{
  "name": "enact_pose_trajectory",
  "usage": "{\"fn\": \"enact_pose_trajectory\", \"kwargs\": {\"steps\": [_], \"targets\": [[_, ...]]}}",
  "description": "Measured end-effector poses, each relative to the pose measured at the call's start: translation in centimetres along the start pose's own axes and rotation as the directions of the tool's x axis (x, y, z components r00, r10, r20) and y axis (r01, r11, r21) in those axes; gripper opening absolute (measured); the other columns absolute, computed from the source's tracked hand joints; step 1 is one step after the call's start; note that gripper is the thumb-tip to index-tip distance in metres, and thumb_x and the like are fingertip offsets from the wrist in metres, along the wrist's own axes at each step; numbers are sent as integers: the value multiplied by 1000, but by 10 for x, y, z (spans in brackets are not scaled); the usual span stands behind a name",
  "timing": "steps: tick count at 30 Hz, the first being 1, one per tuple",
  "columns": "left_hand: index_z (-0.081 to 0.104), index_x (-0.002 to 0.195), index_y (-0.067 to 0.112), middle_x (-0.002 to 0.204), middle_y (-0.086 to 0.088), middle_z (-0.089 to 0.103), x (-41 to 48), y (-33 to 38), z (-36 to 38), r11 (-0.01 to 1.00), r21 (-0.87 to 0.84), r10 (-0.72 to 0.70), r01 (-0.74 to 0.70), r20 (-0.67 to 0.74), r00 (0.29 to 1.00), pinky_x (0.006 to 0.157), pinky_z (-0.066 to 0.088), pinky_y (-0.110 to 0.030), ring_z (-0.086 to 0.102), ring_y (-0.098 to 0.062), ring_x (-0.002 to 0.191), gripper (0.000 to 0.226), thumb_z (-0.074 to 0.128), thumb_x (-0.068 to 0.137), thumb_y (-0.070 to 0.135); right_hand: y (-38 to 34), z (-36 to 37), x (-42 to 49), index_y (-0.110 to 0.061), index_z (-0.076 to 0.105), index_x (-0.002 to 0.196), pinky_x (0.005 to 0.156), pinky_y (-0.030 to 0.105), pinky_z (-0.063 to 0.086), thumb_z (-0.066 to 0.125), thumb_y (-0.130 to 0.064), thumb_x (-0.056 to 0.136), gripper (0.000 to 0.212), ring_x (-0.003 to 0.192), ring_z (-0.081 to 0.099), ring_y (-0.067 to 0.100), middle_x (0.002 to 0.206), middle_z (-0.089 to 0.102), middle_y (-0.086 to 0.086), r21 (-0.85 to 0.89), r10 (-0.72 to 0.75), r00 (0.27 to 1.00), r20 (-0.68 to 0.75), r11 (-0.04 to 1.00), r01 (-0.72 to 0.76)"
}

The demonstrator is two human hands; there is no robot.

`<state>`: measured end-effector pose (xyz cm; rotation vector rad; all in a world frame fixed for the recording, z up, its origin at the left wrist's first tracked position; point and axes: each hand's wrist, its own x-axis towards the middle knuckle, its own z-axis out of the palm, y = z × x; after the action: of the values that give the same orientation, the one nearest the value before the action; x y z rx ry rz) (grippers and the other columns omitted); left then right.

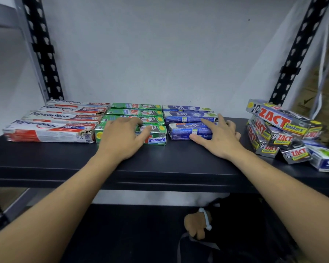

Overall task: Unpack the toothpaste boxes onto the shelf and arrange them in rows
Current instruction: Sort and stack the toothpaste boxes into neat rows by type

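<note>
Three rows of toothpaste boxes lie on the black shelf (160, 162): white and red Pepsodent boxes (49, 130) at the left, green Zact Whitening boxes (156, 138) in the middle, blue Safi boxes (186, 130) to their right. My left hand (122, 139) rests flat on the front green box, fingers spread. My right hand (218, 137) holds the front blue Safi box, thumb along its front face and fingers over its top and right end.
A loose pile of grey Zact Smokers boxes (277, 128) sits at the shelf's right end, with one blue Safi box (327, 158) at its front. Black slotted uprights (40, 48) frame both sides. A dark bag and a brown plush toy (196, 224) lie below the shelf.
</note>
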<state>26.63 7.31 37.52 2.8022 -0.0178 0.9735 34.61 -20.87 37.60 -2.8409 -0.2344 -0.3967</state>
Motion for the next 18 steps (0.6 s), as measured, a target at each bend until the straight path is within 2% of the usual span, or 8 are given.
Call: {"fn": "enact_pose_trajectory", "kwargs": {"steps": [8,18], "targets": [[67,119,24,113,-4,71,1,-1,1,1000,3,-5,5,-1,1000,97,39,-42,60,-24,110,65,29,88,67,-12,4,8,-42,26,151,113,59,17,33,-92,73,93,145,6,38,163,4,5,-26,29,1000,-1,999,-29],[67,116,25,107,-2,71,1,-1,1,1000,-6,-3,3,-8,1000,95,42,-41,62,-23,104,61,31,89,66,-13,8,16,-43,26,150,112,61,19,29,-87,79,83,146,5,38,164,4,5,-40,8,1000,-8,999,-8]]}}
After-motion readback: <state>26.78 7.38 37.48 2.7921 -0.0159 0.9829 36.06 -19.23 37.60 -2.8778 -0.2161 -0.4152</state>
